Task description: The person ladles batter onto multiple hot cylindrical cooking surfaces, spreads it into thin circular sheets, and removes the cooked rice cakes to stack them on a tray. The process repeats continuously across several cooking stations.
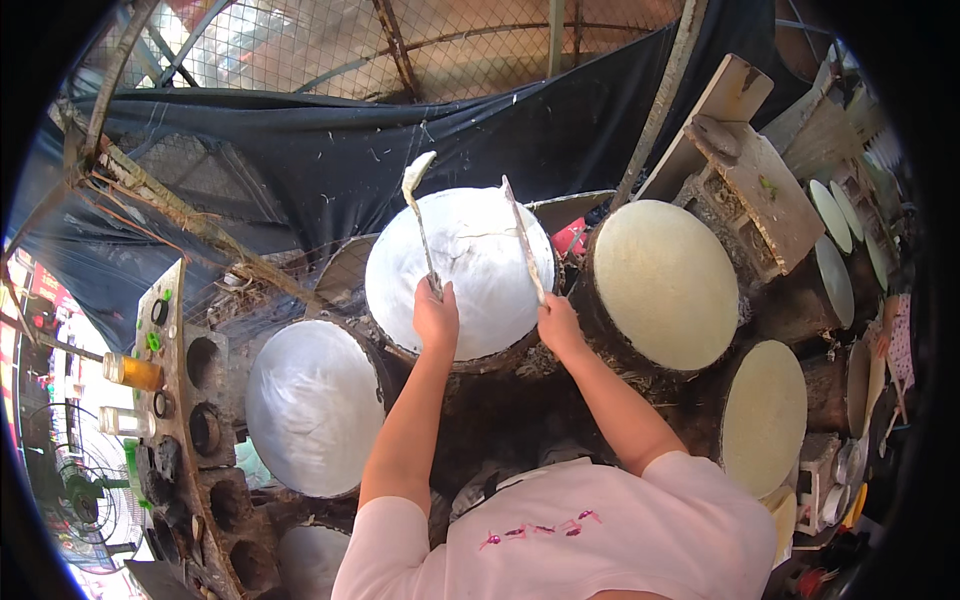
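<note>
My left hand [436,319] grips the thin handle of a ladle-like tool [416,191], its raised head coated with pale batter-like paste. In my right hand [560,322] is a long flat stick [523,244], smeared pale and pointing away from me. Both tools are over a round, silvery-white griddle [480,307] directly before me; whether either touches it I cannot tell. A thin crease crosses the griddle's far half. To its right, another round griddle [667,285] bears an even cream-coloured layer.
A bare-looking silvery griddle [315,405] stands at left, a cream-covered one [765,416] at right. Jars [133,371] line a plank ledge [180,435] beside a fan [86,495]. Dark sheeting [480,142] hangs behind. Another person's hand [883,345] shows far right.
</note>
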`<action>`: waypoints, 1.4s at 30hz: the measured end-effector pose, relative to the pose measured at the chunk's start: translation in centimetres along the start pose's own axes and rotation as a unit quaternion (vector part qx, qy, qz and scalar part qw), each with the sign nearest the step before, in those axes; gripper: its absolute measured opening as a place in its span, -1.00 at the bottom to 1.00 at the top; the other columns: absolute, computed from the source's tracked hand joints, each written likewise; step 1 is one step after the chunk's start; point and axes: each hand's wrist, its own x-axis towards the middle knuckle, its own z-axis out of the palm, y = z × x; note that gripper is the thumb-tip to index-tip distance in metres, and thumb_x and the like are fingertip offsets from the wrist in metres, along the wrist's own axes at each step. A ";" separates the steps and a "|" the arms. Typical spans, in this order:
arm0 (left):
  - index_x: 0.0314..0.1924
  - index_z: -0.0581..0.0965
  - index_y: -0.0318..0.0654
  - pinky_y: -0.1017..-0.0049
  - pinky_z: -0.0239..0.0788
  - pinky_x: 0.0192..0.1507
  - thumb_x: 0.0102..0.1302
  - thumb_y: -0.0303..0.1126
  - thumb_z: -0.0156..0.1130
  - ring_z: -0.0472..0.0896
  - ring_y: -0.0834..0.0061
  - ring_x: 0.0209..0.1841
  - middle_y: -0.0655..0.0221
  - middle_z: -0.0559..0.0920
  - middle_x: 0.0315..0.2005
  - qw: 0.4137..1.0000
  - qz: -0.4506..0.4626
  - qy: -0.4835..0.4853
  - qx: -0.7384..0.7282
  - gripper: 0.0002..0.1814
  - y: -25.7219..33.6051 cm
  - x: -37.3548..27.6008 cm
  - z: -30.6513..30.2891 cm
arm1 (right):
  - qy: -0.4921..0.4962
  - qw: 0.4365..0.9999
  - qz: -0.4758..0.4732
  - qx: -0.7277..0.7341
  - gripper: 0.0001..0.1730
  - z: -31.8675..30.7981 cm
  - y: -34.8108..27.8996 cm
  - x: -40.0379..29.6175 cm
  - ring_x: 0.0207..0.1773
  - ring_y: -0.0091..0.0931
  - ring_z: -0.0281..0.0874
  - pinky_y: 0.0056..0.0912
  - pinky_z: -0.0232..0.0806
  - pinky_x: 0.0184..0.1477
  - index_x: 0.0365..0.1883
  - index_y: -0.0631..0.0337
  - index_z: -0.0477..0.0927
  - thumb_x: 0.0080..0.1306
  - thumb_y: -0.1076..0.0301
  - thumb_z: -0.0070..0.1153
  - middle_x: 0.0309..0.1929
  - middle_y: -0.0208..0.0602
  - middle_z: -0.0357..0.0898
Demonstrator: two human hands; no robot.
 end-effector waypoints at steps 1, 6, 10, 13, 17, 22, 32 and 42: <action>-0.04 0.48 -0.38 0.29 0.39 -0.14 0.27 -0.31 0.25 0.59 0.15 -0.18 0.12 0.64 -0.25 0.999 -0.024 0.003 -0.028 -0.65 0.1 0.0 -0.1 | -0.011 1.000 -0.004 -0.003 -0.64 0.2 -0.2 0.3 -0.11 0.02 0.47 -0.02 0.34 -0.03 0.04 0.29 0.53 0.29 0.43 -0.08 -0.19 0.17 0.46; -0.09 0.48 -0.38 0.46 0.32 -0.46 0.33 -0.32 0.21 0.51 0.47 -0.52 0.28 0.57 -0.47 0.975 -0.092 -0.038 -0.201 -0.72 1.6 0.3 -1.4 | -0.055 0.993 -0.089 0.055 -0.63 0.0 -0.2 1.9 -0.12 0.03 0.47 -0.04 0.34 -0.01 0.04 0.27 0.54 0.28 0.41 -0.07 -0.18 0.20 0.48; -0.12 0.46 -0.32 0.58 0.17 -0.67 0.38 -0.30 0.16 0.37 0.64 -0.70 0.44 0.45 -0.65 0.914 -0.202 -0.080 -0.342 -0.78 3.4 -0.7 -3.6 | -0.032 0.999 -0.011 -0.016 -0.64 0.3 -0.4 2.8 -0.13 0.04 0.47 -0.03 0.34 -0.05 0.03 0.20 0.55 0.28 0.41 -0.09 -0.20 0.19 0.48; -0.19 0.43 -0.29 0.57 0.21 -0.67 0.39 -0.28 0.13 0.38 0.63 -0.69 0.50 0.38 -0.69 0.875 -0.234 -0.093 -0.415 -0.79 4.6 -1.5 -4.9 | -0.056 0.998 -0.027 -0.014 -0.65 1.3 -0.9 3.4 -0.13 0.04 0.47 -0.03 0.34 -0.05 0.02 0.22 0.55 0.28 0.42 -0.09 -0.21 0.18 0.48; -0.26 0.40 -0.27 0.55 0.23 -0.68 0.40 -0.26 0.12 0.38 0.62 -0.70 0.50 0.37 -0.64 0.876 -0.263 -0.119 -0.386 -0.78 5.1 -2.1 -6.4 | -0.112 0.993 -0.023 0.031 -0.62 1.1 -0.9 3.8 -0.13 0.04 0.48 -0.01 0.35 -0.04 0.05 0.26 0.52 0.27 0.42 -0.10 -0.18 0.20 0.47; -0.30 0.41 -0.24 0.55 0.23 -0.69 0.40 -0.25 0.13 0.37 0.62 -0.70 0.50 0.38 -0.63 0.860 -0.294 -0.122 -0.398 -0.78 4.8 -2.8 -7.5 | -0.050 0.998 -0.013 -0.032 -0.65 1.7 -1.4 2.0 -0.13 0.01 0.48 -0.03 0.35 -0.03 0.01 0.31 0.53 0.28 0.45 -0.09 -0.19 0.19 0.46; -0.34 0.41 -0.19 0.58 0.17 -0.73 0.38 -0.20 0.16 0.37 0.65 -0.73 0.53 0.40 -0.65 0.858 -0.308 -0.114 -0.395 -0.75 3.4 -4.2 -9.6 | 0.021 0.997 -0.011 -0.070 -0.73 2.9 -3.8 1.0 -0.17 -0.10 0.49 -0.12 0.39 -0.09 -0.09 0.40 0.53 0.32 0.46 -0.09 -0.17 0.10 0.44; -0.35 0.41 -0.18 0.58 0.17 -0.73 0.38 -0.19 0.17 0.37 0.65 -0.74 0.50 0.40 -0.69 0.856 -0.320 -0.097 -0.394 -0.74 3.1 -4.7 -10.3 | -0.080 0.996 -0.030 -0.024 -0.64 2.1 -2.4 5.3 -0.11 -0.01 0.52 -0.02 0.40 -0.04 0.06 0.25 0.54 0.33 0.37 -0.08 -0.13 0.21 0.48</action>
